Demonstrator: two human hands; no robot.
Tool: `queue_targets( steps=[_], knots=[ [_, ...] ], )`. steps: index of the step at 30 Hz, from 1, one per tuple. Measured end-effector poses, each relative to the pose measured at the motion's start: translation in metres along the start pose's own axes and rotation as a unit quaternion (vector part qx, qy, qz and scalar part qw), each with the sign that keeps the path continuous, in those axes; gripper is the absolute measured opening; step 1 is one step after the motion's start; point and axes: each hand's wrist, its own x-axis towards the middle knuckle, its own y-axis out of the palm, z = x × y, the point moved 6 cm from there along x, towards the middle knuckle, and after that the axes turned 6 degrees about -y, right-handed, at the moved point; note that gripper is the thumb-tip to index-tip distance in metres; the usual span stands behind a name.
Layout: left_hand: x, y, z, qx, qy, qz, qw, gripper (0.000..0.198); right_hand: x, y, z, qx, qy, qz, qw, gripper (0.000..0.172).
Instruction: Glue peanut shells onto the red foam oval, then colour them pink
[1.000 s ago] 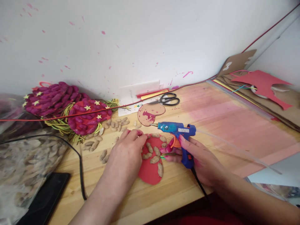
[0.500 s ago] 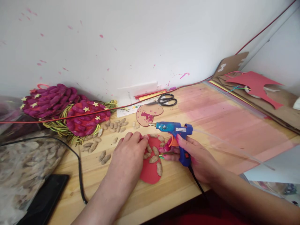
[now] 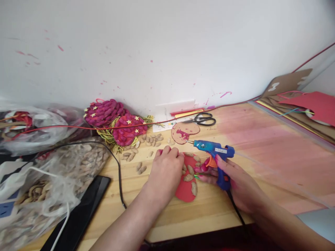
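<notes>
- The wooden table (image 3: 167, 225) is lain on by the red cutout (image 3: 185, 196), which is set flat near its front edge, between the two hands.
- Far to the left of the cutout, a clear bag of peanuts (image 3: 78, 164) is seen, with a flat black object (image 3: 89, 202) lying beside it, on the side nearer the cutout.
- The left hand (image 3: 167, 170) is held over the cutout's left edge, with its fingers bent and bunched; whether anything is pinched cannot be told, since the fingertips are hidden.
- The right hand (image 3: 232, 174) is placed right of the cutout and closed around the grip of the blue glue gun (image 3: 209, 145).
- The glue gun's nozzle is pointed leftward, beyond the cutout's far end.
- Two purple-painted clusters (image 3: 128, 132) dotted with pale stars are placed beyond and left of the cutout.
- Beyond the cutout, a pink-stained cardboard heart (image 3: 193, 128) is laid flat, and black scissors (image 3: 195, 120) are set farther back.
- Loose peanuts (image 3: 149, 144) are scattered left of the cutout; several more peanuts (image 3: 188, 177) are spread over its surface.
</notes>
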Motion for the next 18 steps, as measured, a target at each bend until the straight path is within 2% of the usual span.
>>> queue_targets(
  steps=[10, 18],
  knots=[
    [0.0001, -0.0037, -0.0021, 0.003, 0.007, -0.012, 1.000, 0.029, -0.0003, -0.0014, -0.0003, -0.014, -0.016, 0.001, 1.000, 0.027],
    [-0.0002, -0.0059, -0.0030, -0.001, 0.008, -0.014, 1.000, 0.024, 0.0014, -0.0054, -0.0018, -0.027, -0.024, 0.004, 0.999, 0.026]
  ],
)
